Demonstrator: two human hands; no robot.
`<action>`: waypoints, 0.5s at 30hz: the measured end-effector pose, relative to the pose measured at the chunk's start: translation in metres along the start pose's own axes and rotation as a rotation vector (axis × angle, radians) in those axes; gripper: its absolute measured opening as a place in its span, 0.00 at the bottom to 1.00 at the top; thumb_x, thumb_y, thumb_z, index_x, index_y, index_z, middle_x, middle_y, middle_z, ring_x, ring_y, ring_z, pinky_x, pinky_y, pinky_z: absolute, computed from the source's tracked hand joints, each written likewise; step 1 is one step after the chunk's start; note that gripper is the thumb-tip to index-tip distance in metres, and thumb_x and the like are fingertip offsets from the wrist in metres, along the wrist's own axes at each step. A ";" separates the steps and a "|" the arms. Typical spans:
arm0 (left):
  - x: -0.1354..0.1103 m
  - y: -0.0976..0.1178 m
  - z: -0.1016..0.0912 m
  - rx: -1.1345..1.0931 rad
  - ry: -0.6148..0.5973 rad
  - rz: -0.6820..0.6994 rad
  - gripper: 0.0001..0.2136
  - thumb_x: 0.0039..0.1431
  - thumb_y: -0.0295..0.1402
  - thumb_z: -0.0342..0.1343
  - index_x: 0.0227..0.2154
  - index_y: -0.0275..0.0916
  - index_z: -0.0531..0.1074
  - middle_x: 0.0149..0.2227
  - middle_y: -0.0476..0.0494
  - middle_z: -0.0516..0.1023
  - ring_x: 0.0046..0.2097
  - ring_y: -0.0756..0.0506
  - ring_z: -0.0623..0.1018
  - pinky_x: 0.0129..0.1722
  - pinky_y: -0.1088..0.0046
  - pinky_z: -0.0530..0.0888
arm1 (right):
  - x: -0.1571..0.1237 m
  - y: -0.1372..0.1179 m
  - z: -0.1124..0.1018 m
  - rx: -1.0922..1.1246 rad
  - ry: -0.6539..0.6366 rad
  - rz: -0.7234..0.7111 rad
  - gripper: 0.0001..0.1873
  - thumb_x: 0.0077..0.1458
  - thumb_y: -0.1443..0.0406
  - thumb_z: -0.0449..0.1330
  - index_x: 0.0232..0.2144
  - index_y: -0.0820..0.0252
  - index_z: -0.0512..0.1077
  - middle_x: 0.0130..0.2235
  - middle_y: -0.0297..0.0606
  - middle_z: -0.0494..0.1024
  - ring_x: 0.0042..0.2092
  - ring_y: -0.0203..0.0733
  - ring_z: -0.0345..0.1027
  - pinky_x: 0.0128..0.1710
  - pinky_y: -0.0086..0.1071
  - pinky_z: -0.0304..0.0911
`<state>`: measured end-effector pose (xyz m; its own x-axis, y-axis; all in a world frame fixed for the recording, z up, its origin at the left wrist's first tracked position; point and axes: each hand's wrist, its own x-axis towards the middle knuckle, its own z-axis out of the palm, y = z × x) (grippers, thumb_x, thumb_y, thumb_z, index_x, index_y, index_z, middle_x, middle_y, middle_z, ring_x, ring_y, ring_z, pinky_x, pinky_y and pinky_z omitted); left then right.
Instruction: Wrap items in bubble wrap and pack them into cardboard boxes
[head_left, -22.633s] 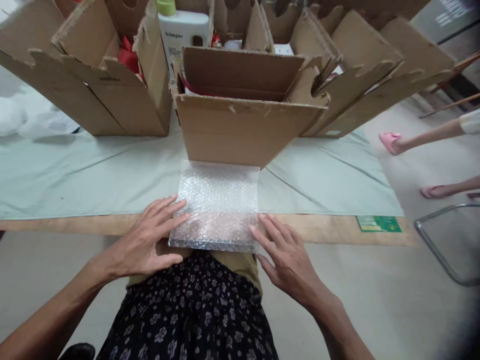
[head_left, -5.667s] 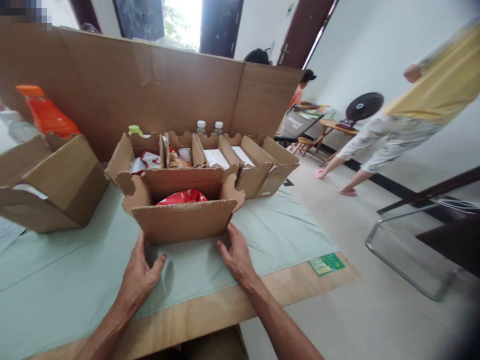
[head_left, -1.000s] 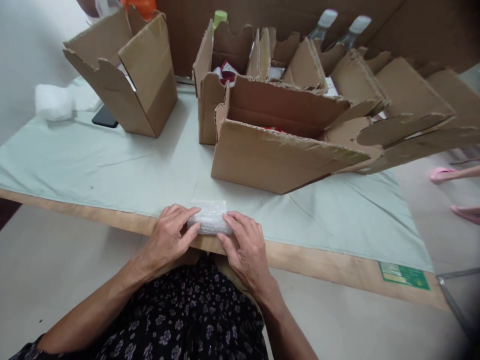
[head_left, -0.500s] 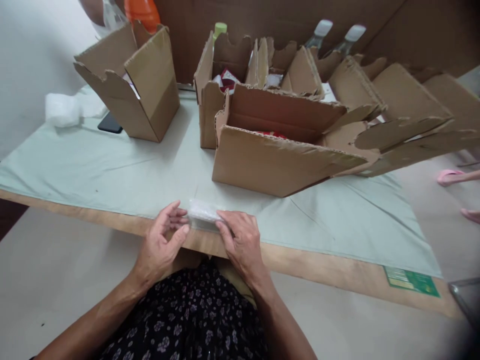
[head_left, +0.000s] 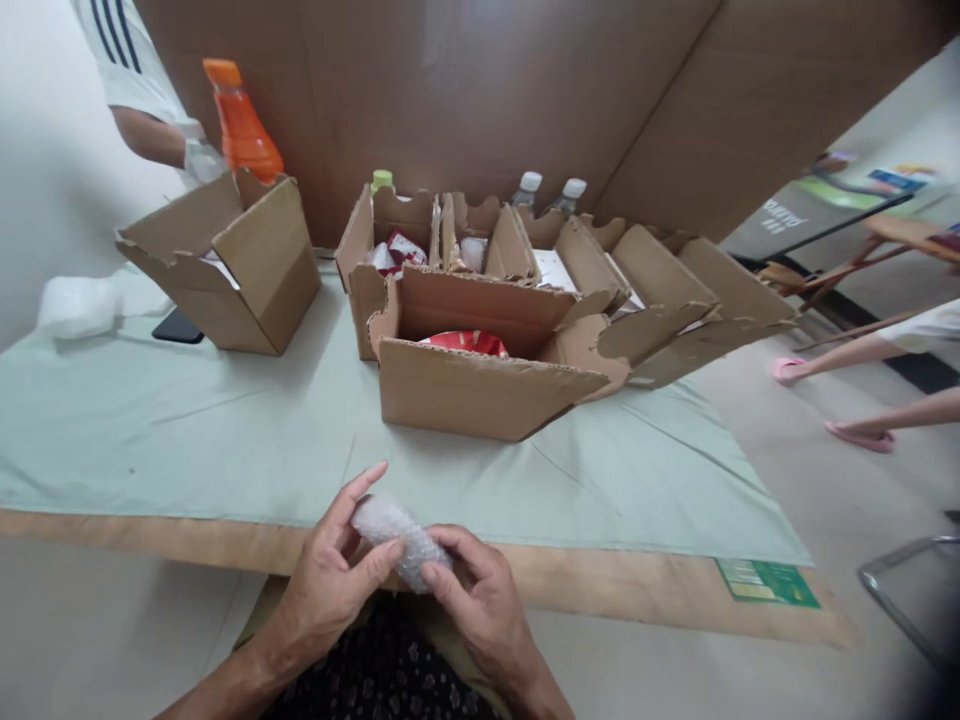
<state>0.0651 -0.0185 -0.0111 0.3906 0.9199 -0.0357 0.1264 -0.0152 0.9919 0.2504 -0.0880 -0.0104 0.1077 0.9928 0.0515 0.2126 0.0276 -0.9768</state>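
Note:
A small bubble-wrapped roll point(head_left: 401, 538) is held above the table's front edge, slanting down to the right; what lies inside the wrap cannot be made out. My left hand point(head_left: 341, 560) grips its upper left end between thumb and fingers, with the index finger raised. Thumb and fingers of my right hand point(head_left: 476, 595) pinch the lower right end. Just beyond my hands stands a low cardboard box point(head_left: 480, 395) holding a red packet point(head_left: 469, 343).
Several open cardboard boxes point(head_left: 652, 275) line the back; another box point(head_left: 277, 285) stands left beside a dark phone point(head_left: 178, 326) and a bubble wrap roll point(head_left: 79, 305). An orange bottle point(head_left: 244, 130) stands behind. One person's arm point(head_left: 150, 135) is back left; another's legs point(head_left: 870, 350) are right.
My left hand has closed on the bubble-wrapped roll, which only my right hand held before. The roll has tilted. The camera view has lifted, showing more of the background.

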 end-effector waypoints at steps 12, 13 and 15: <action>0.129 0.108 -0.018 0.836 0.215 0.979 0.21 0.61 0.27 0.60 0.57 0.43 0.71 0.56 0.39 0.78 0.65 0.30 0.71 0.64 0.42 0.69 | 0.044 -0.110 -0.154 -0.727 0.515 -0.311 0.09 0.64 0.57 0.63 0.45 0.46 0.81 0.37 0.36 0.84 0.34 0.42 0.78 0.30 0.34 0.69; 0.132 0.105 -0.015 0.827 0.185 0.976 0.16 0.61 0.25 0.59 0.51 0.43 0.74 0.53 0.40 0.80 0.64 0.31 0.73 0.63 0.43 0.70 | 0.056 -0.121 -0.163 -0.829 0.515 -0.335 0.10 0.64 0.55 0.63 0.45 0.46 0.81 0.37 0.36 0.84 0.34 0.42 0.78 0.30 0.35 0.68; 0.133 0.097 -0.009 0.794 0.164 0.982 0.11 0.60 0.23 0.59 0.43 0.44 0.75 0.49 0.42 0.82 0.63 0.32 0.74 0.61 0.43 0.72 | 0.086 -0.139 -0.177 -0.999 0.439 -0.361 0.14 0.65 0.51 0.60 0.42 0.48 0.81 0.36 0.36 0.84 0.35 0.42 0.78 0.31 0.36 0.66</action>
<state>0.1210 0.1064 0.0819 0.5199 0.4253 0.7408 0.3801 -0.8918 0.2453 0.4016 -0.0265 0.1666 0.1712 0.8142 0.5547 0.9543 0.0030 -0.2989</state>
